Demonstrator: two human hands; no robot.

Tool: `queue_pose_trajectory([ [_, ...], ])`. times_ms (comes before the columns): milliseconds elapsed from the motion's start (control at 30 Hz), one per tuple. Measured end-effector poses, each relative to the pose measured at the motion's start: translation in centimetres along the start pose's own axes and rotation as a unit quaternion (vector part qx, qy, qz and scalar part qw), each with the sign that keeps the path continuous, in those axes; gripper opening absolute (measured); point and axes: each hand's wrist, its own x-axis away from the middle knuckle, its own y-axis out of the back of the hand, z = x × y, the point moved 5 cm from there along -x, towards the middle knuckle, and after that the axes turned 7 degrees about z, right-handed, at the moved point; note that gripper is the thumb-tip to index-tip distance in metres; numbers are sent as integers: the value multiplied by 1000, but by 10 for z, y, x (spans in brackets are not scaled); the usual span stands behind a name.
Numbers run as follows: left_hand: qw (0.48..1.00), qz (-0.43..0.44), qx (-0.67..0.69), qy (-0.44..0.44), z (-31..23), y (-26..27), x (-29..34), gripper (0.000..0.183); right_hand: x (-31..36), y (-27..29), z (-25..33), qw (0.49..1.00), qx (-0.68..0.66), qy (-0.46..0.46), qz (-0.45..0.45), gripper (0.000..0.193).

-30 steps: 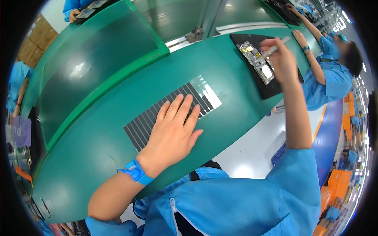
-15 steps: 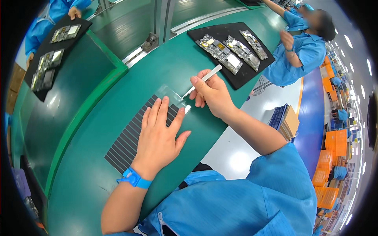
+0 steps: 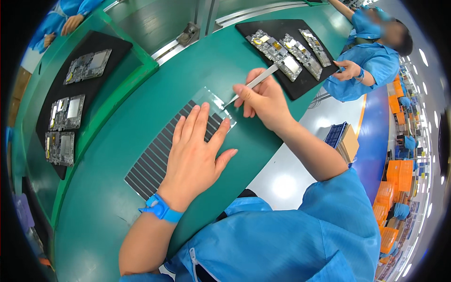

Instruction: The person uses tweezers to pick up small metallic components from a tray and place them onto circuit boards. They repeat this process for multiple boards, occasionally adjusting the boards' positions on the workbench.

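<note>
My left hand (image 3: 195, 145) lies flat with fingers spread on a clear sheet carrying black strips (image 3: 150, 165), pressing it to the green bench. In my right hand (image 3: 265, 101) a pair of silver tweezers (image 3: 259, 80) is pinched between thumb and fingers. The tweezer tips meet the clear end of the sheet (image 3: 206, 96), just beyond my left fingertips. Whether the tips grip a strip cannot be made out. A blue wrist strap (image 3: 162, 209) is around my left wrist.
Circuit boards (image 3: 275, 54) rest on a black mat (image 3: 251, 29) at the far right, where a co-worker's hand (image 3: 348, 69) touches the mat's edge. On the left, behind a green ledge (image 3: 101, 115), another black mat (image 3: 109, 43) bears more boards. A second co-worker's hands (image 3: 71, 24) are beyond it.
My right hand and the tweezers have shifted slightly right and up along the sheet's clear end. The left mat has moved nearer, away from the co-worker's hands. The right co-worker's hand has lowered to the mat.
</note>
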Motion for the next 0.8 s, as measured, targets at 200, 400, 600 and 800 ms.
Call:
queue_pose_trajectory([
  [200, 1000, -6, -1, 2, 5, 0, 3, 51, -4, -7, 0, 1000, -5, 26, 0, 29],
  [400, 1000, -13, 2, -3, 7, 1, 6, 50, -1, -17, 6, 999, 37, 26, -5, 28],
  [600, 1000, -11, 3, 0, 5, 0, 4, 49, -2, -18, 7, 998, 47, 36, 6, 30],
  [800, 1000, -13, 7, -3, 2, 0, 1, 49, -3, -15, 7, 998, 35, 40, 24, 28],
])
